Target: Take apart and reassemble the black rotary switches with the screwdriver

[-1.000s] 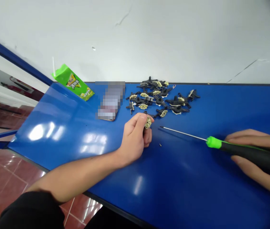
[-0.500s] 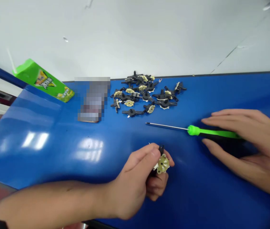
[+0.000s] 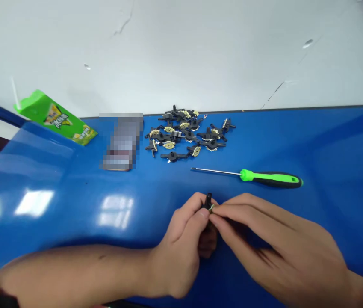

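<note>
My left hand [image 3: 183, 244] is closed around a small black part with a pale disc [image 3: 208, 203], held just above the blue table [image 3: 56, 201]. My right hand [image 3: 274, 241] meets it from the right, thumb and forefinger pinched on the same part. A screwdriver [image 3: 258, 176] with a green and black handle lies on the table behind my hands, its thin shaft pointing left, with no hand on it. Farther back, by the wall, lies a heap of several like black and cream parts [image 3: 186, 132].
A green drink carton [image 3: 56, 117] with a straw lies at the table's far left corner. A blurred flat object [image 3: 120, 141] rests left of the heap. A white wall runs behind the table. The table's left edge drops to a red tiled floor.
My left hand brought a part from the heap toward me. My right hand let go of the screwdriver, which now lies on the table, and came to pinch the part.
</note>
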`<state>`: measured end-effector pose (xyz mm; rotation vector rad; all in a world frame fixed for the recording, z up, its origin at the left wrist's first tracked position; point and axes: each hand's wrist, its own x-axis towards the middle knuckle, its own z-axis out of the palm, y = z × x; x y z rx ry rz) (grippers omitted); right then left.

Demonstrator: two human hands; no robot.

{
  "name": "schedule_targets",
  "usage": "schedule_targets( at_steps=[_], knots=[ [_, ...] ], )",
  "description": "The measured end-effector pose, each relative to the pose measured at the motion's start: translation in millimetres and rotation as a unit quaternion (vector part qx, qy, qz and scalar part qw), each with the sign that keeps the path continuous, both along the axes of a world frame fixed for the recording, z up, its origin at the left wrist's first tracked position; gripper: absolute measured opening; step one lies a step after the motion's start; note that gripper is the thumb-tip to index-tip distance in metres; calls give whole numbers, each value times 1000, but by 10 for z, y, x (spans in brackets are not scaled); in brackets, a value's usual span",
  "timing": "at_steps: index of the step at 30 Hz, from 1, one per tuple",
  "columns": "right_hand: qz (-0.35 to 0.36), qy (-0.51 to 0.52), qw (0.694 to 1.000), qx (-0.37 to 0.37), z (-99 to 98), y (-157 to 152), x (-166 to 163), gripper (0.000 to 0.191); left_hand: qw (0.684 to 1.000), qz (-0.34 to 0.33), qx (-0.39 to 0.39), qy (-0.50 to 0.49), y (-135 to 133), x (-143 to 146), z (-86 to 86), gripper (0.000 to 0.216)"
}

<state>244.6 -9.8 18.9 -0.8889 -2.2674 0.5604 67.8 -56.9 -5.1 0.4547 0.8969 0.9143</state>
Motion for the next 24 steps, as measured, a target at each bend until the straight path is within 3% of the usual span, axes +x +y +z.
schedule_targets(
  at_steps=[3,8,9,13,15,19,24],
  knots=[
    [-13,-17,999,46,-9,91,-51,23,1000,9,6,-18,20,11,-5,34],
    [55,-89,954,282,-176,179,101,35,1000,0,-4,15,45,34,19,46],
    [57,-90,952,288,-255,164,161,35,1000,-3,-5,23,48,38,19,49],
    [30,-52,985,161,-631,43,393,30,998,-37,14,57,55,38,-22,58],
    [-6,-26,990,138,-733,5,438,31,995,-54,34,81,56,22,-53,55],
    [-17,0,987,163,-619,44,330,22,988,-86,59,113,71,-22,-63,48],
    [-38,16,988,150,-431,123,185,13,983,-110,58,133,121,-52,42,45]
  ],
)
